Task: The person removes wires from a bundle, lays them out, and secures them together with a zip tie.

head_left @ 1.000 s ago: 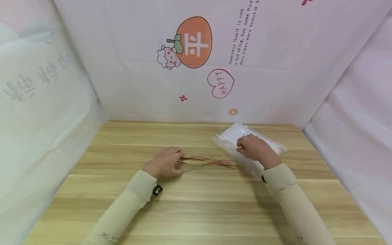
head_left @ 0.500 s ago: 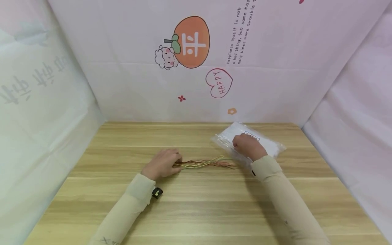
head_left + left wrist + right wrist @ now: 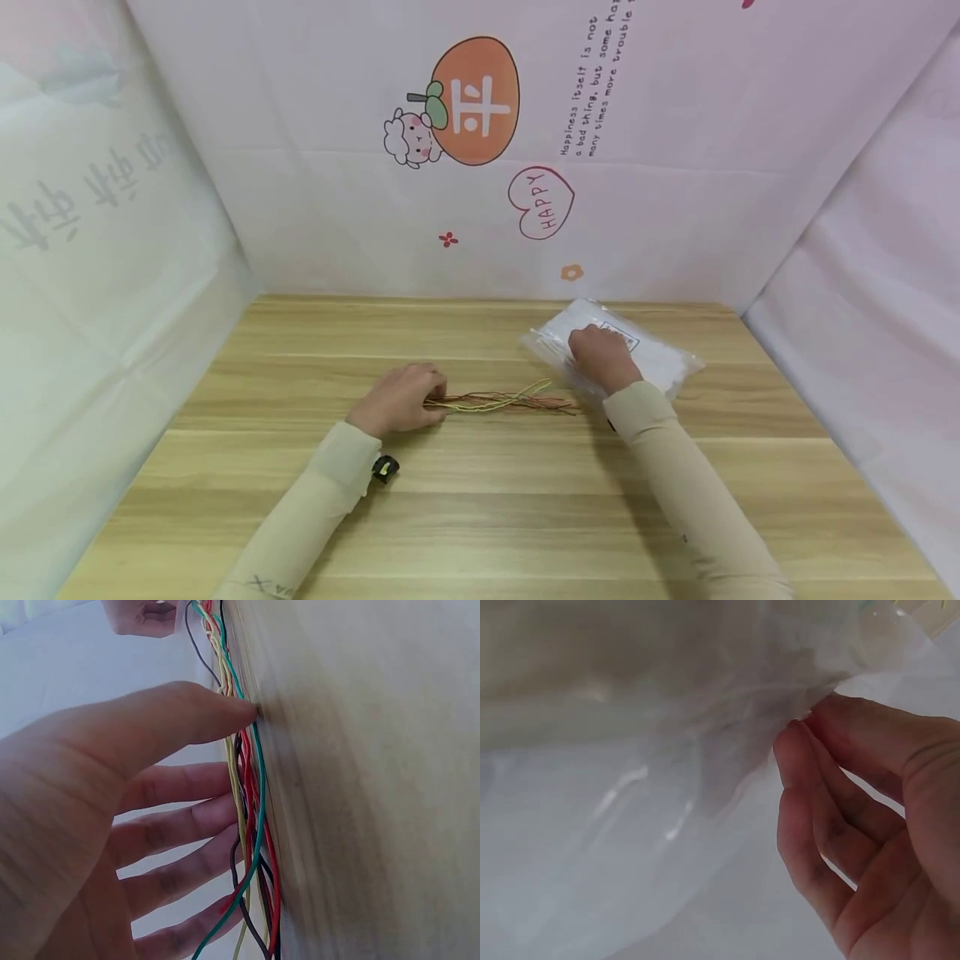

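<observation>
A loose bundle of thin wires (image 3: 510, 402) in red, yellow, green and dark colours lies across the wooden table. At its left end is my left hand (image 3: 401, 400), thumb on the near side and fingertips on the far side. In the left wrist view the wires (image 3: 251, 795) run across the fingertips (image 3: 225, 810), with a gap between thumb and fingers. Over a clear plastic bag (image 3: 660, 358) with white contents and a printed label, my right hand (image 3: 603, 357) pinches the film. The right wrist view shows thumb and fingertips meeting on the bag (image 3: 630, 802).
The table (image 3: 480, 500) has a wood-grain top. A white printed cloth (image 3: 337, 225) rises behind it, and similar sheets hang at the left (image 3: 112, 333) and right (image 3: 885, 250). The bag sits near the back right, just beyond the wires' right end.
My right hand has shifted left over the bag, and more of the printed label shows. My left thumb and fingers have drawn slightly closer around the wires, whose right side has barely moved.
</observation>
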Action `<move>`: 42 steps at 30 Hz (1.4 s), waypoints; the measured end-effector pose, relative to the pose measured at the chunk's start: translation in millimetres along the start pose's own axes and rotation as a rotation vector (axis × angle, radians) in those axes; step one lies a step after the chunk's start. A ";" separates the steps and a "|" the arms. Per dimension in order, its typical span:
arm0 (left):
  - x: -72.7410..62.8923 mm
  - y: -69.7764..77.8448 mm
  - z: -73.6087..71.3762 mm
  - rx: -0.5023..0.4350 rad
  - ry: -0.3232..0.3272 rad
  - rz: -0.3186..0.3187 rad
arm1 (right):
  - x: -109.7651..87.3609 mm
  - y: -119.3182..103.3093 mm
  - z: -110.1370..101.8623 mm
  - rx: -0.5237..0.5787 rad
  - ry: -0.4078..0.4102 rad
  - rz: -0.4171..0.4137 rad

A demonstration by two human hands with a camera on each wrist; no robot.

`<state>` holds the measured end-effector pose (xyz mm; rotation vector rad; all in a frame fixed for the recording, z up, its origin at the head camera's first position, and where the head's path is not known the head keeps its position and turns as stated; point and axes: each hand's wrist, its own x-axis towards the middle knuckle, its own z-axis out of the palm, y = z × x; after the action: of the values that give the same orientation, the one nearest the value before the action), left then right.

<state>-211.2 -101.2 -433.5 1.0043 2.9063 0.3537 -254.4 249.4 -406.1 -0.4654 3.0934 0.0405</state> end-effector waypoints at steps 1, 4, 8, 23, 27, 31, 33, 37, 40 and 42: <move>-0.3 -0.4 -0.3 -0.001 -0.001 -0.001 | -0.2 -0.5 0.2 -0.006 0.002 0.003; -0.9 -1.3 -0.9 -0.007 -0.002 0.001 | -2.2 -1.0 1.9 -0.012 0.000 0.006; -2.0 -2.6 -1.5 -0.014 -0.004 0.007 | -6.7 -0.7 1.6 0.029 -0.002 0.006; -5.2 -0.7 -6.0 -0.066 -0.034 -0.002 | -6.8 -2.2 9.6 -0.012 0.028 0.050; -5.5 -0.3 -5.9 -0.079 -0.044 -0.002 | -10.3 3.2 7.5 0.034 -0.001 0.064; -5.2 -1.1 -6.3 -0.091 -0.039 0.007 | -12.0 5.9 3.1 0.031 -0.012 0.066; -4.9 -1.3 -6.4 -0.098 -0.035 0.009 | -12.6 6.8 1.1 0.037 -0.012 0.070; -4.8 -1.6 -6.4 -0.103 -0.031 0.011 | -13.0 9.6 -0.7 0.083 -0.022 0.077; -5.1 -1.9 -6.1 -0.104 -0.032 0.010 | -12.9 12.4 -2.0 0.132 -0.032 0.086; -5.4 -1.8 -6.4 -0.107 -0.033 0.007 | -13.3 14.2 -3.6 0.157 -0.034 0.093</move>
<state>-208.8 -107.1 -427.9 0.9948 2.8219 0.4820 -246.0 266.7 -401.9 -0.3123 3.0512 -0.1906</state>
